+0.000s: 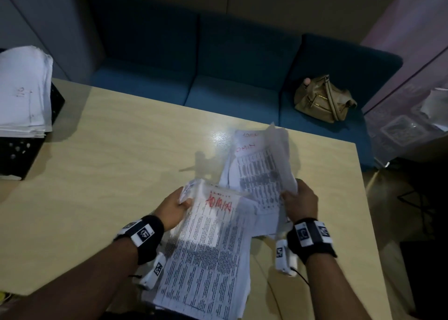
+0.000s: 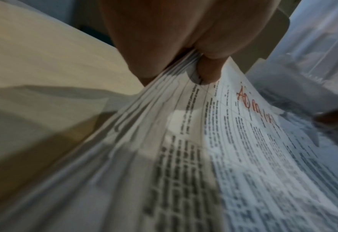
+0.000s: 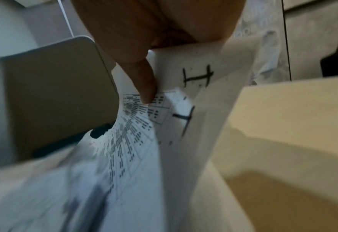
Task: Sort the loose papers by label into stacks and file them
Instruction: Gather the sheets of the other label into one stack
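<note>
At the far left of the bench (image 1: 97,150), a stack of white papers (image 1: 24,89) sits on a black crate (image 1: 14,154), seemingly a pile already sorted; its pencilled mark is too faint to read.

The step in hand looks like sorting, not yet filing. The left hand (image 1: 173,209) has its grip clamped on the top left edge of a thick sheaf (image 1: 208,251), thumb on top, the top sheet marked "ADMIN" in red. The sheaf slopes up from the near bench edge.

The right hand (image 1: 299,198) pinches a few loose sheets (image 1: 264,174) lifted off the bench, some showing red "ADMIN" lettering, while the right wrist view shows black strokes, perhaps an "H", on the sheets there. By my judgement the next move calls for reading each label, then joining matching sheets to the sheaf and setting others apart.

The printed text is blurred throughout, the sheaf's lower end is cut off, and no folder or file is visible.
</note>
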{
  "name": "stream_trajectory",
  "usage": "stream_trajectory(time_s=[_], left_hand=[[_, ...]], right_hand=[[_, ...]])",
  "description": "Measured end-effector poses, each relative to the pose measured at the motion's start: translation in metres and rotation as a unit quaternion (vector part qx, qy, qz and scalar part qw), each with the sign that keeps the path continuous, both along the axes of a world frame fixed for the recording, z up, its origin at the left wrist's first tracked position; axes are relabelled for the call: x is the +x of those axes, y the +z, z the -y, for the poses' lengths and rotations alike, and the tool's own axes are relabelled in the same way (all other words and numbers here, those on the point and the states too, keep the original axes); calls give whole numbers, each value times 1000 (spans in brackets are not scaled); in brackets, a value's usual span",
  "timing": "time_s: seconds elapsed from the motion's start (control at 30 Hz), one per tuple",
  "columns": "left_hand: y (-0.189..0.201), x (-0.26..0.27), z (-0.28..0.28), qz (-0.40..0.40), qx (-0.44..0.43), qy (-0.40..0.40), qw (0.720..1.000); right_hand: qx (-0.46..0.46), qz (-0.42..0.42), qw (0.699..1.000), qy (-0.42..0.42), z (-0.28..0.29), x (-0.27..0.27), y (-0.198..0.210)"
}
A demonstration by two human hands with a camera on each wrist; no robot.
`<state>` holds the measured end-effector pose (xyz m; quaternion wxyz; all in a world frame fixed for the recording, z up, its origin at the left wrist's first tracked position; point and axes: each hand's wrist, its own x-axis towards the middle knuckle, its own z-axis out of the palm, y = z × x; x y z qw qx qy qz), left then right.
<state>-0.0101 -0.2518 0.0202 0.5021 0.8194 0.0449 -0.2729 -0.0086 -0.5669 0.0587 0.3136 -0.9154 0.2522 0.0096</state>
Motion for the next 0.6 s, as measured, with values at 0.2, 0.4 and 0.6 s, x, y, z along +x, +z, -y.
stream_trajectory(time_s=[0.2, 0.4, 0.6], left_hand=[[-20, -8, -32, -15, 32, 169, 985], [-15, -8, -41, -22, 2, 252, 967], [-6, -9, -18, -22, -30, 275, 961]], right_hand=[[2, 98, 995, -9, 39, -20, 48], [93, 168, 981, -38, 51, -28, 64], [129, 45, 990, 14, -12, -34, 15]])
